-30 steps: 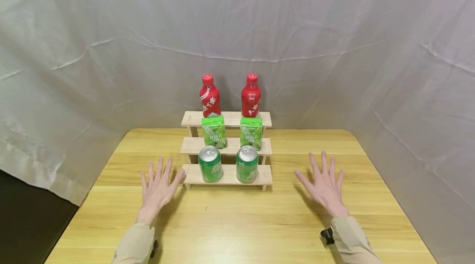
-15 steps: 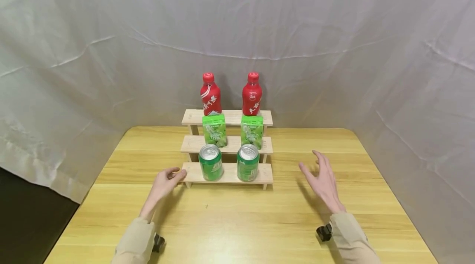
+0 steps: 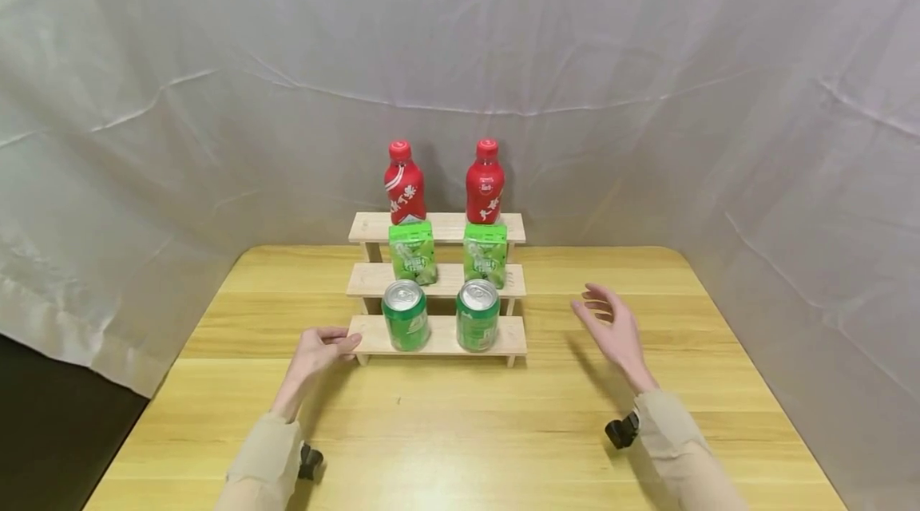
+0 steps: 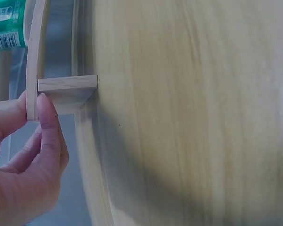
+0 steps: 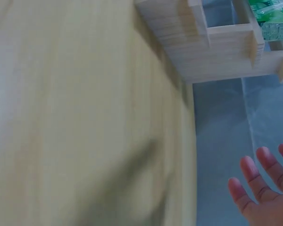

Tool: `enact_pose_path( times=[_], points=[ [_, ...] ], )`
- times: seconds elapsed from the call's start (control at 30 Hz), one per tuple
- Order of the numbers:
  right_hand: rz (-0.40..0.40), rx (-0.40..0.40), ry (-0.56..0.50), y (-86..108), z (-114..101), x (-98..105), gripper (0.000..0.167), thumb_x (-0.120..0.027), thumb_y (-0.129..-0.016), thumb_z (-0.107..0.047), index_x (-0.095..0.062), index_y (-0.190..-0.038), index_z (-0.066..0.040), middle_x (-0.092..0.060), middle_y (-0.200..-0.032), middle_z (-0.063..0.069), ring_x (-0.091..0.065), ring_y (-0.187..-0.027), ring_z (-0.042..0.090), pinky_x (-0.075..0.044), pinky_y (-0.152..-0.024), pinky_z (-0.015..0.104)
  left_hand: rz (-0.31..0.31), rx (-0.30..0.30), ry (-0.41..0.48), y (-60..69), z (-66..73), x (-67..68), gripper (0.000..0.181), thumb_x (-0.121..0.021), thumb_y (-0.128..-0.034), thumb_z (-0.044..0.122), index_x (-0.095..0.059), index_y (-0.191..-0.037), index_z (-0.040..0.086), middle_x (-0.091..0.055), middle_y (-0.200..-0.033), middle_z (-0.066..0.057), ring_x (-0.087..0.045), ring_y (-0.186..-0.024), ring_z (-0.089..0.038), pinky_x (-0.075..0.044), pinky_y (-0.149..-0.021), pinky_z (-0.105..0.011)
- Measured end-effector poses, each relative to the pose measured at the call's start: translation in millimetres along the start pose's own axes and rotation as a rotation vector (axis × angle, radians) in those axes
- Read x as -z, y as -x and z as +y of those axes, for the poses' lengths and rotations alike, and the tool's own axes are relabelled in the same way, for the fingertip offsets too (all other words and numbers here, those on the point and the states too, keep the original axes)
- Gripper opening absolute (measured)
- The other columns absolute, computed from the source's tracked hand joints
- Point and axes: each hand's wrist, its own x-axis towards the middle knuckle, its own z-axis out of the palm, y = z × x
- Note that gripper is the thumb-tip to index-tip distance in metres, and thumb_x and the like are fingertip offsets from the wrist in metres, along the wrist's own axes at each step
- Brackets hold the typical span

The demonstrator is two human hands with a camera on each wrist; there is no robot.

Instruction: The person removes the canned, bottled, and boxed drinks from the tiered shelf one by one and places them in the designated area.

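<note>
A three-step wooden rack [image 3: 442, 346] stands on the table with two red bottles [image 3: 405, 190] [image 3: 485, 190] on its top step, two green boxes [image 3: 413, 255] [image 3: 485, 257] on the middle one and two green cans [image 3: 406, 319] [image 3: 477, 319] on the lowest. My left hand [image 3: 316, 355] pinches the left end of the lowest step; the left wrist view shows the board [image 4: 33, 70] between thumb and fingers. To the right of the rack, apart from it, my right hand [image 3: 614, 331] hovers with relaxed, slightly bent fingers, holding nothing.
The wooden table [image 3: 460, 431] extends in front of and on both sides of the rack. Behind and beside the table hangs a grey cloth [image 3: 460, 32]. A dark area [image 3: 57, 415] lies beyond the left edge.
My left hand, earlier spread flat beside the rack, has closed on the end of its lowest step. My right hand's spread fingers have come together and bent. The rack's items stay put.
</note>
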Motion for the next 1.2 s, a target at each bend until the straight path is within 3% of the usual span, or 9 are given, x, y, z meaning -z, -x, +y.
enact_pose_path(
  times=[0.07,0.17,0.27,0.37,0.5,0.7,1.0,1.2],
  points=[
    [-0.015,0.005,-0.019,-6.3,-6,-1,0.051,-0.065,-0.099,-0.031,-0.052,-0.142,-0.006,-0.063,-0.134,0.018,-0.059,-0.108,0.005,-0.05,-0.095,0.014,-0.001,0.016,0.012,-0.2,0.2,1.0,0.048,-0.071,-0.0922,0.006,-0.052,-0.127,-0.022,-0.075,-0.099,-0.021,-0.07,-0.073,-0.009,-0.064,-0.075,-0.023],
    [-0.037,0.018,-0.048,-17.4,-18,-2,0.051,-0.066,-0.098,-0.031,-0.054,-0.14,-0.004,-0.062,-0.135,0.019,-0.055,-0.103,-0.005,-0.047,-0.091,0.006,-0.007,0.031,0.013,-0.3,-0.2,2.5,0.051,-0.072,-0.0922,0.008,-0.051,-0.129,-0.021,-0.074,-0.1,-0.017,-0.07,-0.076,-0.011,-0.064,-0.077,-0.023],
    [-0.051,0.03,-0.052,-29.2,-32,-3,0.05,-0.067,-0.098,-0.031,-0.056,-0.138,-0.003,-0.062,-0.135,0.019,-0.056,-0.104,-0.001,-0.047,-0.09,0.005,-0.012,0.035,0.009,-1.2,-0.8,3.4,0.053,-0.072,-0.0921,0.009,-0.05,-0.13,-0.021,-0.073,-0.102,-0.018,-0.069,-0.076,-0.01,-0.064,-0.076,-0.022],
    [-0.065,0.056,-0.046,-41.6,-46,-2,0.049,-0.065,-0.099,-0.031,-0.056,-0.137,-0.003,-0.062,-0.134,0.019,-0.059,-0.112,0.015,-0.046,-0.091,0.006,-0.013,0.033,0.001,-1.2,-0.9,3.2,0.051,-0.071,-0.0925,0.009,-0.051,-0.129,-0.021,-0.073,-0.1,-0.016,-0.069,-0.076,-0.01,-0.064,-0.076,-0.022],
    [-0.092,0.081,-0.052,-57.7,-63,-1,0.049,-0.065,-0.099,-0.032,-0.055,-0.138,-0.002,-0.061,-0.134,0.02,-0.057,-0.121,0.03,-0.048,-0.097,0.016,-0.017,0.033,-0.02,0.3,0.3,3.0,0.049,-0.07,-0.0935,0.01,-0.053,-0.129,-0.02,-0.074,-0.098,-0.013,-0.069,-0.077,-0.009,-0.064,-0.078,-0.024],
    [-0.112,0.099,-0.091,-80.3,-94,-2,0.053,-0.067,-0.097,-0.035,-0.055,-0.138,-0.003,-0.062,-0.135,0.019,-0.057,-0.123,0.032,-0.049,-0.111,0.044,-0.023,0.038,-0.041,0.9,1.7,2.7,0.051,-0.071,-0.0935,0.013,-0.053,-0.128,-0.019,-0.075,-0.098,-0.014,-0.069,-0.077,-0.01,-0.065,-0.081,-0.029],
    [-0.151,0.158,-0.186,-107.2,-141,-10,0.052,-0.067,-0.097,-0.029,-0.054,-0.139,-0.001,-0.059,-0.139,0.02,-0.054,-0.13,0.033,-0.044,-0.118,0.046,-0.015,0.034,-0.027,1.0,2.2,2.1,0.05,-0.071,-0.0932,0.012,-0.054,-0.127,-0.02,-0.074,-0.095,-0.012,-0.069,-0.075,-0.01,-0.065,-0.08,-0.029],
    [-0.186,0.174,-0.183,-122.1,-164,-16,0.053,-0.064,-0.099,-0.027,-0.05,-0.143,-0.001,-0.053,-0.146,0.023,-0.05,-0.136,0.035,-0.042,-0.12,0.05,-0.013,0.026,-0.031,1.7,1.4,2.3,0.049,-0.071,-0.0933,0.012,-0.054,-0.127,-0.02,-0.073,-0.098,-0.017,-0.07,-0.076,-0.012,-0.065,-0.08,-0.03]
  ],
)
